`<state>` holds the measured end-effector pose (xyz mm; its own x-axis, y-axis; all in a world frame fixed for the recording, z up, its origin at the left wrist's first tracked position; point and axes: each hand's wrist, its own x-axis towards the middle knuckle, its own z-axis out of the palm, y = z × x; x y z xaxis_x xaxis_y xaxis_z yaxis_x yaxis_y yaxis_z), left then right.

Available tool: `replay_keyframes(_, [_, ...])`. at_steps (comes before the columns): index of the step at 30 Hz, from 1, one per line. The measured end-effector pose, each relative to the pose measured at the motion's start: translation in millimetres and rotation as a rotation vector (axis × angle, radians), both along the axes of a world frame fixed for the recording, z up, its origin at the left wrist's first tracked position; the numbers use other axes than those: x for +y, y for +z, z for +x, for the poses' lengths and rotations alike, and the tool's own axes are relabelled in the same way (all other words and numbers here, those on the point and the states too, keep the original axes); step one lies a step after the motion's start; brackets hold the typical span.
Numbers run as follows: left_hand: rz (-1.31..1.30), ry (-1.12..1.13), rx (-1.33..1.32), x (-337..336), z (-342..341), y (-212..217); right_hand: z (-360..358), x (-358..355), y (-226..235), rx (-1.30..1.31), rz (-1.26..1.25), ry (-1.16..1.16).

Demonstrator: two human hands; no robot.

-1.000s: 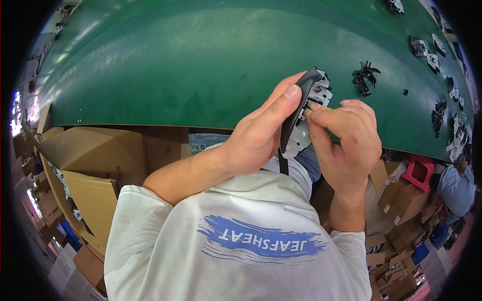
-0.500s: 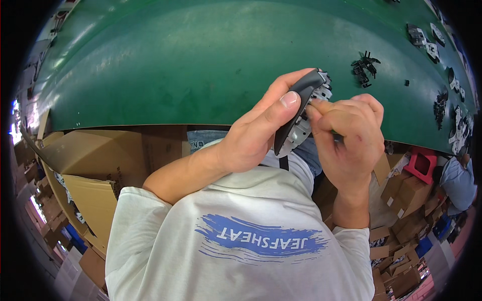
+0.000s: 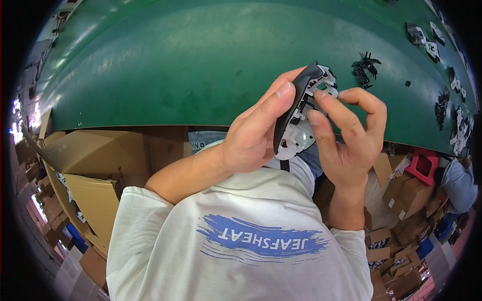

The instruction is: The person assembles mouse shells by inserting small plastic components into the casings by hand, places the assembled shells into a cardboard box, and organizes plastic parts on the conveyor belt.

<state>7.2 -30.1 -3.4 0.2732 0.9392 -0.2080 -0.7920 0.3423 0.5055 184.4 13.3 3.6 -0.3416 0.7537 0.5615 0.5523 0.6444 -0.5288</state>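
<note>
My left hand (image 3: pixel 258 120) is closed around a curved plastic housing (image 3: pixel 290 118), its thumb lying along the outer side. The housing has a smooth black outer shell, with white and translucent frame pieces and small black parts inside. It is held tilted, its inside turned toward my right hand (image 3: pixel 351 125). That hand has its thumb and fingers apart, with the index fingertip at the white inner frame. I see nothing held between them. The fingers of my left hand behind the housing are hidden.
On the green tabletop (image 3: pixel 201 65) lie a cluster of black plastic parts (image 3: pixel 365 69) and a small black piece (image 3: pixel 407 84). White and black parts (image 3: pixel 459 133) are spread at the far right. Cardboard boxes (image 3: pixel 90 195), a red stool (image 3: pixel 423 165) and another person (image 3: pixel 458 185) are beyond the table edge.
My right thumb and fingers have spread from a pinch at the housing's inside and drawn slightly apart. The housing has turned a little, so more of its white interior shows.
</note>
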Motion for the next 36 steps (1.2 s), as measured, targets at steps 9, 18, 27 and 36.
replay_keyframes(9, [-0.021, -0.009, 0.043, -3, -6, -5, 7, 0, 9, -0.262, 0.033, 0.100])
replay_keyframes(18, [-0.017, -0.010, 0.121, -7, -2, -2, 6, -19, 11, -0.375, 0.031, 0.050])
replay_keyframes(27, [-0.026, 0.011, -0.076, 5, 1, 0, 5, -12, 1, 0.040, -0.070, 0.035])
replay_keyframes(36, [-0.014, -0.066, 0.038, 6, -11, 9, 2, 8, -1, 0.932, -0.871, 0.228])
